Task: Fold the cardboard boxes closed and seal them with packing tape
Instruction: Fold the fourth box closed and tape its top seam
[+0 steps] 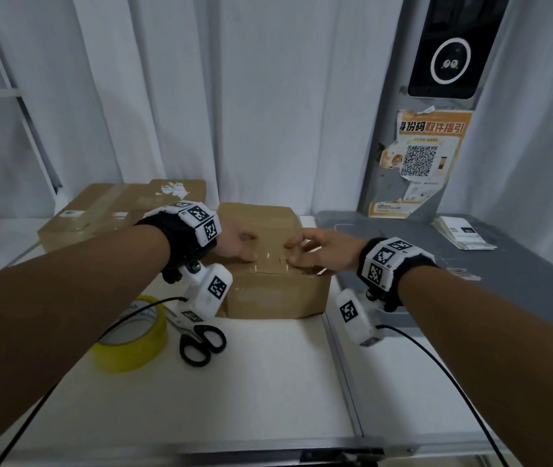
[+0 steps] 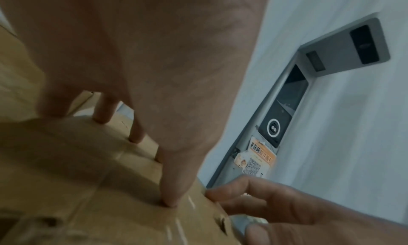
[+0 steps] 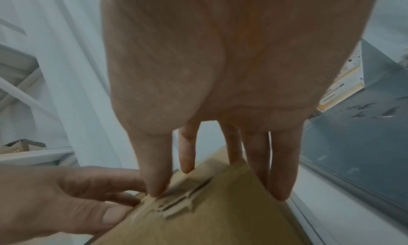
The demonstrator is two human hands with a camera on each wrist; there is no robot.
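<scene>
A small brown cardboard box stands on the white table in front of me, its top flaps folded down with a creased strip of clear tape along the seam. My left hand lies on the box's top left, straight fingers and thumb pressing the flap. My right hand rests on the top right, fingertips touching the torn, taped seam. A yellow roll of packing tape sits at the near left beside black-handled scissors. Neither hand holds anything.
A larger taped cardboard box stands behind on the left. On the right is a grey counter with a stack of paper slips. A grey post with a screen and a QR poster rises behind. White curtains hang at the back.
</scene>
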